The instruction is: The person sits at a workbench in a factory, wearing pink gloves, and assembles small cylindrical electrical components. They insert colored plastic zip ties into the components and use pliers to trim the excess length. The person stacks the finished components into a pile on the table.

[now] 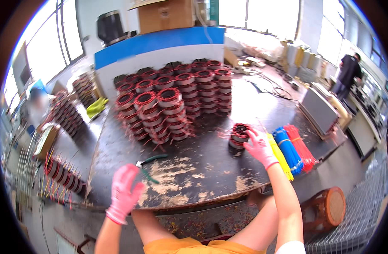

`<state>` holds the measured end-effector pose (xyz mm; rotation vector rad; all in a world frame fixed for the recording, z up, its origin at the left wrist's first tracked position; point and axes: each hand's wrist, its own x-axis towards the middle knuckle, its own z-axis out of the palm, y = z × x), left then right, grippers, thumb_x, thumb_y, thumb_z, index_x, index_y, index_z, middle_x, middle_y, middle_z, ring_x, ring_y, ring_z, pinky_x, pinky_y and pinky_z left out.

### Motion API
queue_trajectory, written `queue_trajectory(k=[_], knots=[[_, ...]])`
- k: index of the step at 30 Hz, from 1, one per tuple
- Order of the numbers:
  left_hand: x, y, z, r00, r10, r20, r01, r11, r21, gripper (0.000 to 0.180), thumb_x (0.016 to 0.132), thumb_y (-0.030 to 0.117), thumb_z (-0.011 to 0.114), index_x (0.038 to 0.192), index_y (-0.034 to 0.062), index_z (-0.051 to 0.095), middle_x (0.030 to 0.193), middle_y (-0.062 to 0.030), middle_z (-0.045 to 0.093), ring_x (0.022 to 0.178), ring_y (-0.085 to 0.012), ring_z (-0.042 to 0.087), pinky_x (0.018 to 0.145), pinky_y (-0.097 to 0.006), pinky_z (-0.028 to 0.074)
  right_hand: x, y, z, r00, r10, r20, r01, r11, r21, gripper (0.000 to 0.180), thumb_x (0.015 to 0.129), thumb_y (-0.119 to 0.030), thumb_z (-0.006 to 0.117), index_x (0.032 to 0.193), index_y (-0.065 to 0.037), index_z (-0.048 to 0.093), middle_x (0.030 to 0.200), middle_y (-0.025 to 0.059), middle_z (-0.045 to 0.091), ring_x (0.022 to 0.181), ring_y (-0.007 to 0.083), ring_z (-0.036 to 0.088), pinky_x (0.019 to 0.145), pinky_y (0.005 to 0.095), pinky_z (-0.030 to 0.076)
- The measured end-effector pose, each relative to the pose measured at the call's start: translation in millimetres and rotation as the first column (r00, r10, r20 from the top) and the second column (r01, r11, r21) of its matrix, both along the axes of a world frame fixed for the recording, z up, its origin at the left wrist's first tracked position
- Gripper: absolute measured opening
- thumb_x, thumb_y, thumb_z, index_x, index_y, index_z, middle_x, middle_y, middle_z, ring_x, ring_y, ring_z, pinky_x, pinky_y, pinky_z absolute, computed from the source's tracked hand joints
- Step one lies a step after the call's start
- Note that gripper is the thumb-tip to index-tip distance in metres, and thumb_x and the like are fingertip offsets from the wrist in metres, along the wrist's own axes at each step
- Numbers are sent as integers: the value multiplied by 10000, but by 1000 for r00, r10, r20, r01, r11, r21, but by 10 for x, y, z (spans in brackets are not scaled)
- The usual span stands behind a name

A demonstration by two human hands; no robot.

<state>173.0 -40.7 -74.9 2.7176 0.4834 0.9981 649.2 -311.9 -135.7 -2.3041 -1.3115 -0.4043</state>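
Observation:
My right hand [260, 148], in a pink glove, is at the right side of a short stack of motor stators [237, 137] with red windings. Its fingers curl over the rim of the upper stator, with the thumb lower on the near side. My left hand [125, 190], also gloved in pink, hovers by the table's front edge with thumb and fingers apart and nothing in it. Just beyond it lies a pair of green-handled pliers [151, 159], its handles spread. Bundles of yellow wire sleeving [280, 157], blue sleeving [288, 149] and red sleeving [301, 147] lie right of my right hand.
Tall stacks of wound stators [168, 114] fill the table's [211, 178] far middle. More stators [63, 175] lie at the left, near a yellow-green glove [96, 108]. Grey panels [316, 111] lean at the right edge. A wooden stool [329, 207] stands lower right. Other people are further off.

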Motion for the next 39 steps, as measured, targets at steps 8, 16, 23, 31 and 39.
queue_trajectory(k=[8, 16, 23, 31, 39], knots=[[716, -613, -887, 969, -245, 21, 236, 901, -364, 436, 878, 134, 712, 1294, 43, 620, 1314, -174, 600, 1219, -369, 569, 1050, -446, 450, 37, 96, 184, 960, 28, 280, 36, 974, -223, 508, 762, -264, 802, 1241, -164, 665, 1374, 89, 555, 1380, 314, 431, 1168, 491, 329], [621, -531, -915, 971, -210, 115, 239, 862, -447, 387, 916, 46, 642, 1301, 19, 612, 1325, -176, 592, 1255, -364, 553, 1070, -418, 444, -983, 233, 372, 933, 337, 129, -349, 933, 86, 331, 742, -244, 809, 982, -74, 656, 1079, 91, 654, 1145, 316, 588, 1109, 474, 400], [651, -591, -880, 963, -169, 211, 260, 790, -555, 390, 959, 79, 612, 1338, -4, 576, 1319, -164, 577, 1283, -335, 525, 1091, -393, 406, -2160, 440, -9, 861, 503, 77, -501, 864, -44, 369, 693, -281, 833, 932, -100, 619, 964, 67, 627, 1049, 323, 597, 1047, 491, 448], [742, -592, -1018, 992, -25, 121, 76, 894, -442, 345, 977, 110, 629, 1307, 16, 590, 1277, -161, 589, 1182, -331, 576, 1032, -397, 456, -2157, 461, -359, 915, 403, -18, -390, 896, 212, 745, 774, -382, 787, 1393, -73, 511, 1448, 158, 480, 1378, 375, 430, 1196, 530, 312], [797, -616, -1116, 999, 50, 4, -49, 997, -57, 362, 965, 117, 632, 1306, 12, 566, 1276, -165, 599, 1187, -372, 556, 1018, -452, 442, -2107, 443, -467, 919, 384, -89, -357, 907, 224, 781, 823, -470, 729, 1431, -51, 473, 1481, 175, 454, 1431, 385, 381, 1235, 522, 235]])
